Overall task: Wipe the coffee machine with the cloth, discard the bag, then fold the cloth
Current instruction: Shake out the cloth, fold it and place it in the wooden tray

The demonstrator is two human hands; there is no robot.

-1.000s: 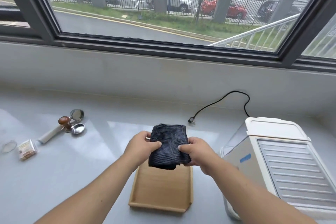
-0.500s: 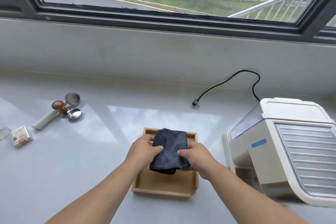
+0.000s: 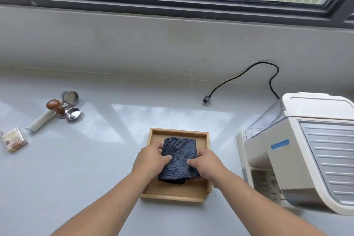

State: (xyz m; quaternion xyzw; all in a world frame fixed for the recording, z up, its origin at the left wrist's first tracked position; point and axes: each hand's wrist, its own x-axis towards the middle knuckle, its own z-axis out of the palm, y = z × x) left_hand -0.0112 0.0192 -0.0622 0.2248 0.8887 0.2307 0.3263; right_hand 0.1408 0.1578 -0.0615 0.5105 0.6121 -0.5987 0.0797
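Observation:
A dark blue-grey cloth (image 3: 179, 156), folded into a small rectangle, sits low inside a shallow wooden tray (image 3: 153, 136) on the white counter. My left hand (image 3: 151, 159) grips its left edge with the thumb on top. My right hand (image 3: 207, 164) grips its right edge the same way. The white coffee machine (image 3: 306, 147) stands to the right of the tray, with a blue tape strip on its side. A small packet (image 3: 14, 140) lies at the far left of the counter.
A portafilter with a white handle (image 3: 41, 120), a wooden-knobbed tamper (image 3: 55, 106) and two metal filter baskets (image 3: 72, 114) lie at the left. The machine's black cord and unplugged plug (image 3: 207, 100) trail across the back of the counter below the window sill.
Both hands have lowered the folded cloth from above the tray down into it. The view has tilted downward, so less of the street shows.

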